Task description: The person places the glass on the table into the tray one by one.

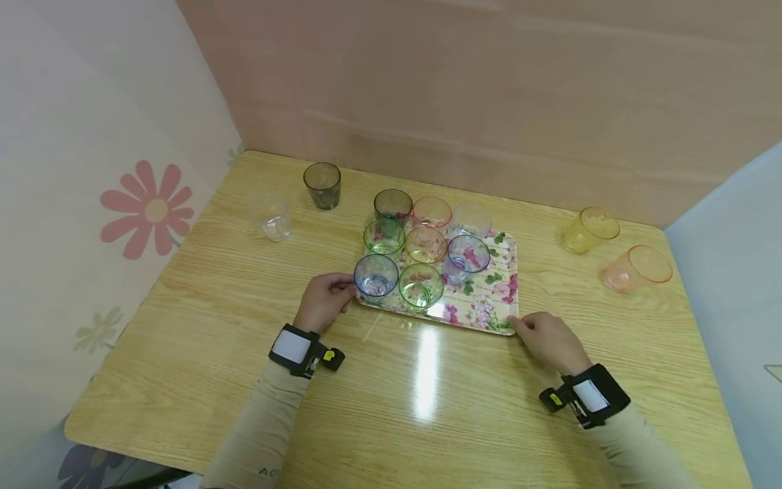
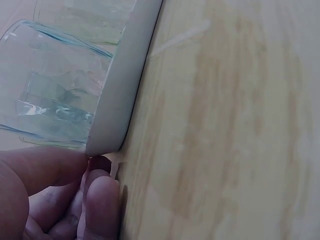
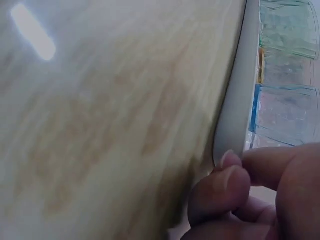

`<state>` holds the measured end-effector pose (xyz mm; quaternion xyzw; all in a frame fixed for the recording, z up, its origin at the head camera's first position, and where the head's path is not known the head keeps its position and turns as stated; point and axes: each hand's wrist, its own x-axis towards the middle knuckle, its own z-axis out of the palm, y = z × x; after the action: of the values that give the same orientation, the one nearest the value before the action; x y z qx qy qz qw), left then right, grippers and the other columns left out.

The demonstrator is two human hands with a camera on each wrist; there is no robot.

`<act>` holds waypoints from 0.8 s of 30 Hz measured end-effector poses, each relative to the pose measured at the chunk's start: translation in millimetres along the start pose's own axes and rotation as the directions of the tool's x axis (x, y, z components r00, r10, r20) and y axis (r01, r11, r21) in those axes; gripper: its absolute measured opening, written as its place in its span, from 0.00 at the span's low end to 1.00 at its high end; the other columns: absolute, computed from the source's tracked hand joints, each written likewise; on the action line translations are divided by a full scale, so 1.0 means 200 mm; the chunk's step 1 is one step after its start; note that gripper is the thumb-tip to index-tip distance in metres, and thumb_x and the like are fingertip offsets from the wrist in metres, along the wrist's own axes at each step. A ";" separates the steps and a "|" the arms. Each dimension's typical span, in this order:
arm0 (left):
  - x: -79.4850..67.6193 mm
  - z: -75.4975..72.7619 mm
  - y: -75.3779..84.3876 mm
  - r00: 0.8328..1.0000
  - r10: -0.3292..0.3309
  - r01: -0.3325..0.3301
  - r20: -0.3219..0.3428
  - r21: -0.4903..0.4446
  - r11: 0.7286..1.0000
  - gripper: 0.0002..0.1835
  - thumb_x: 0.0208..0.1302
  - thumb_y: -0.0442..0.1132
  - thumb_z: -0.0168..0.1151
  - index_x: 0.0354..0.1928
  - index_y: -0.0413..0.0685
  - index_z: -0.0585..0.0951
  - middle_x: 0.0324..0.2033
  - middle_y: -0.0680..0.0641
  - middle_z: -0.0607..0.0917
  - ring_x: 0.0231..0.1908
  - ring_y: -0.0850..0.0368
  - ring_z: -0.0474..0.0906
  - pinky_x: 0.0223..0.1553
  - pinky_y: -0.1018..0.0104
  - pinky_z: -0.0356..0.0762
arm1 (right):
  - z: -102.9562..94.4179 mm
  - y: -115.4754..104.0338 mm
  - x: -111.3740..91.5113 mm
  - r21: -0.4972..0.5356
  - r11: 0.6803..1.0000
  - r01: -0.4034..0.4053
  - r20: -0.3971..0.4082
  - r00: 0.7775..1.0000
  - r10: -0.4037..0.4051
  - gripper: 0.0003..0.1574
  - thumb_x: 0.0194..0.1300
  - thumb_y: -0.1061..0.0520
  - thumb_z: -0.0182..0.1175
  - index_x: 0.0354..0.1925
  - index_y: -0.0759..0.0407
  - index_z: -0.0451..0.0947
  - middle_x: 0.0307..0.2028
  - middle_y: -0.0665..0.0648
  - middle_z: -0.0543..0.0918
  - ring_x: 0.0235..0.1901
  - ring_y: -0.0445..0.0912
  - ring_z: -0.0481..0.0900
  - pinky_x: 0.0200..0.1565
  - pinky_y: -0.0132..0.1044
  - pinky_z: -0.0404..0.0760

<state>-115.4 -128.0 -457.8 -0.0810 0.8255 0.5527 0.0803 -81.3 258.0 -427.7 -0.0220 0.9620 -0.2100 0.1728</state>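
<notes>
A flower-patterned tray [image 1: 489,312] with a pale rim lies on the table, bearing several tinted glasses in rows. My left hand [image 1: 324,302] pinches its near left corner, thumb at the rim and curled fingers below, beside the blue glass [image 1: 376,277]. At the near right corner, my right hand [image 1: 550,339] pinches the rim between thumb and fingers. A green glass [image 1: 421,286] stands right of the blue one, and a purple-blue glass [image 1: 467,258] is rightmost. Behind them are green [image 1: 383,238], orange [image 1: 425,244], dark grey [image 1: 393,206], pink [image 1: 432,212] and clear [image 1: 472,221] glasses.
Off the tray at left stand a dark grey glass [image 1: 322,187] and a clear glass [image 1: 275,221]. On the right are a yellow glass [image 1: 586,232] and a pink-orange glass [image 1: 632,269]. A wall [image 1: 458,102] borders the wooden table [image 1: 201,353] at the back.
</notes>
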 end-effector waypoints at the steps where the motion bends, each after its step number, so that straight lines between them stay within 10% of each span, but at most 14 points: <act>1: 0.00 0.00 0.00 1.000 -0.003 0.003 -0.002 0.002 1.000 0.14 0.62 0.35 0.61 0.49 0.38 0.83 0.38 0.42 0.84 0.29 0.56 0.79 0.26 0.68 0.79 | 0.00 0.00 0.00 0.006 1.000 -0.005 0.012 1.000 0.005 0.34 0.72 0.38 0.44 0.14 0.55 0.67 0.12 0.48 0.63 0.14 0.43 0.61 0.20 0.35 0.60; 20: -0.01 0.00 0.02 0.998 -0.021 0.020 -0.057 -0.022 1.000 0.12 0.66 0.38 0.58 0.47 0.42 0.83 0.37 0.43 0.83 0.26 0.53 0.78 0.24 0.64 0.79 | 0.02 -0.02 0.01 0.047 0.998 -0.032 0.059 0.998 0.030 0.32 0.74 0.43 0.44 0.18 0.57 0.76 0.13 0.50 0.74 0.14 0.44 0.68 0.22 0.36 0.66; 24: 0.00 -0.03 0.03 0.985 0.086 -0.089 -0.147 -0.010 0.996 0.11 0.65 0.37 0.58 0.46 0.41 0.83 0.38 0.43 0.84 0.33 0.54 0.79 0.32 0.64 0.80 | 0.02 -0.02 0.01 0.036 0.999 -0.033 0.052 0.998 0.031 0.32 0.74 0.42 0.43 0.18 0.56 0.75 0.13 0.50 0.74 0.14 0.44 0.68 0.22 0.36 0.65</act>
<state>-117.7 -131.3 -450.1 -0.0858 0.8273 0.5552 -0.0056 -82.2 252.3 -431.1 -0.0089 0.9535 -0.2242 0.2012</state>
